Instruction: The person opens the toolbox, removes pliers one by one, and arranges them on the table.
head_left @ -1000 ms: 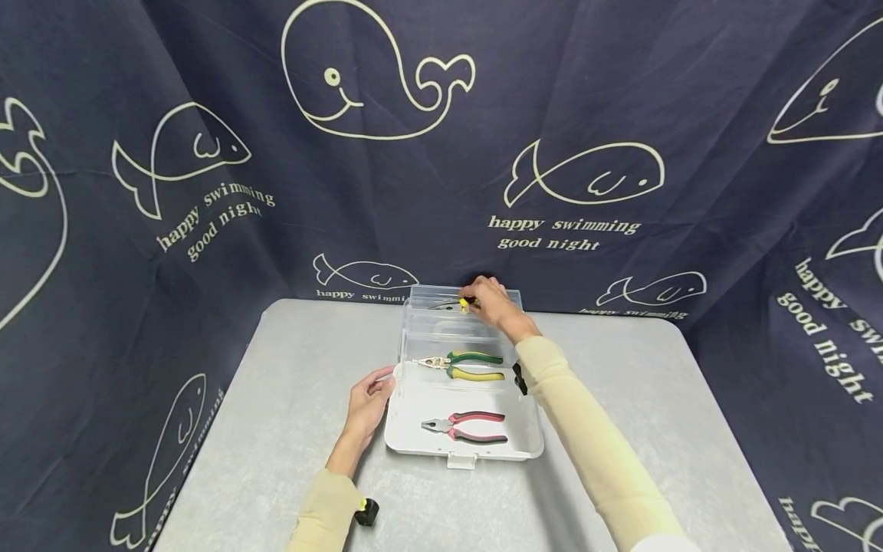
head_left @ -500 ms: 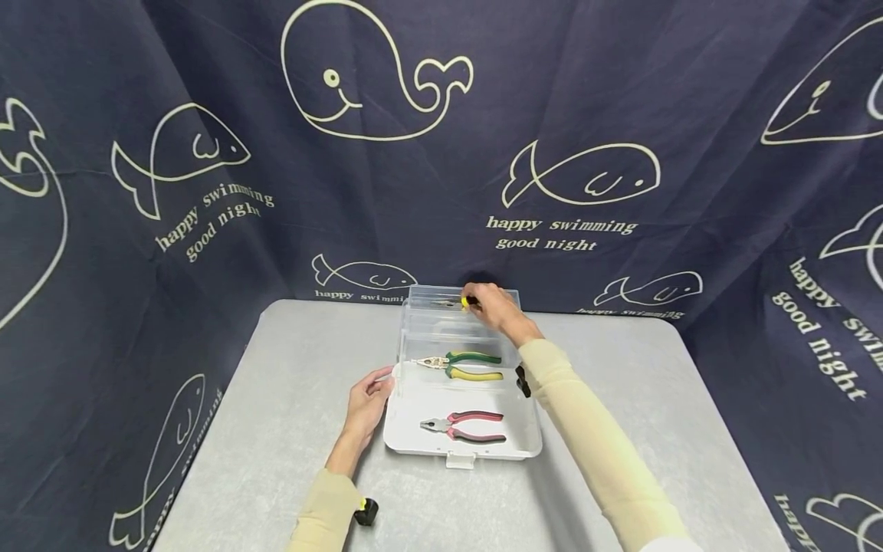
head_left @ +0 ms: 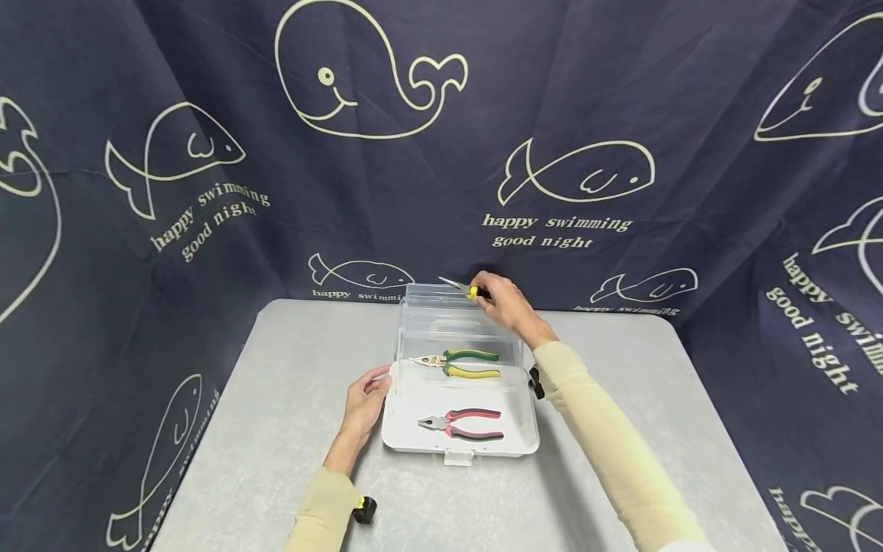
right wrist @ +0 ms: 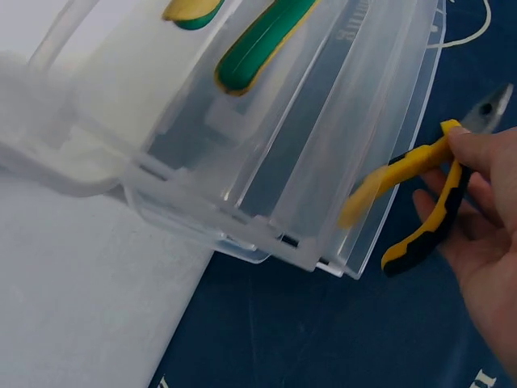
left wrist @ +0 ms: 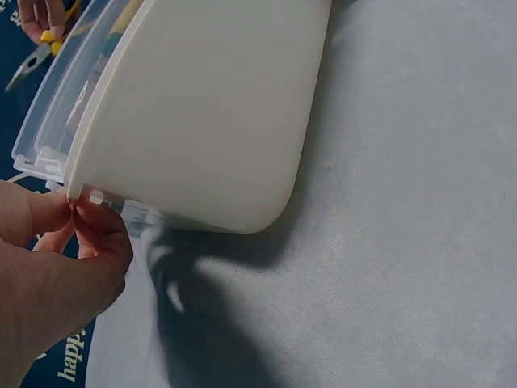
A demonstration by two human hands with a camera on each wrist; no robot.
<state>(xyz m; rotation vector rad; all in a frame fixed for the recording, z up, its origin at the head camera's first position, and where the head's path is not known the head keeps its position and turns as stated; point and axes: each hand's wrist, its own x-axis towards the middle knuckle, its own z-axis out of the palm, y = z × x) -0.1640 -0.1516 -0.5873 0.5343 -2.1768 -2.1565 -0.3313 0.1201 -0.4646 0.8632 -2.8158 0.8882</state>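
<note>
My left hand (head_left: 364,402) pinches the rim of a white plastic box (left wrist: 210,105) at its left side, thumb against fingers in the left wrist view. Above the far end of the box, my right hand (head_left: 509,307) grips needle-nose pliers (right wrist: 416,164) with yellow and black handles. Their pointed metal jaws aim left, and one handle lies behind the clear plastic edge in the right wrist view. Green and yellow pliers (head_left: 472,356) lie in the clear middle section of the box. Red and black pliers (head_left: 474,414) lie on the white bottom nearer me.
The clear lid section (head_left: 448,316) of the box stands open toward the back. A white latch (head_left: 458,458) sticks out at the front. The box rests on a grey table (head_left: 290,429), with a dark blue fish-print curtain (head_left: 414,192) close behind it.
My right hand has lifted the needle-nose pliers up from the far clear section and shifted slightly right. The left hand keeps its hold on the box.
</note>
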